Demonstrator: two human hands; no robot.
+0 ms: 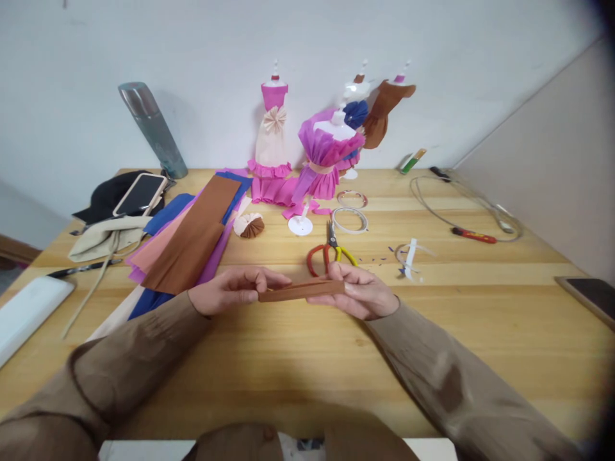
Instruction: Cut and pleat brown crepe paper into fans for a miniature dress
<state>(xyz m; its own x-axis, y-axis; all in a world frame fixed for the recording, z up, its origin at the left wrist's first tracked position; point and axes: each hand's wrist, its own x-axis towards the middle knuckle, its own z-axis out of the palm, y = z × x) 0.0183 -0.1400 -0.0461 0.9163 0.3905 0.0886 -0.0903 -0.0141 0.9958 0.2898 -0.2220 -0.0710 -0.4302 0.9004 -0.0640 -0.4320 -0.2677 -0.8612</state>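
You have four dress forms [273, 121] before you — plus two tape rings [350, 219], one strip [302, 290], one pair of scissors [330, 253], one flask [152, 128] and one screwdriver [473, 235].

Scissors [331, 244] partly behind the brown strip [300, 290]

Wooden table [307, 365] carries scissors [330, 245], tape rolls [350, 230], crepe sheets [196, 234].
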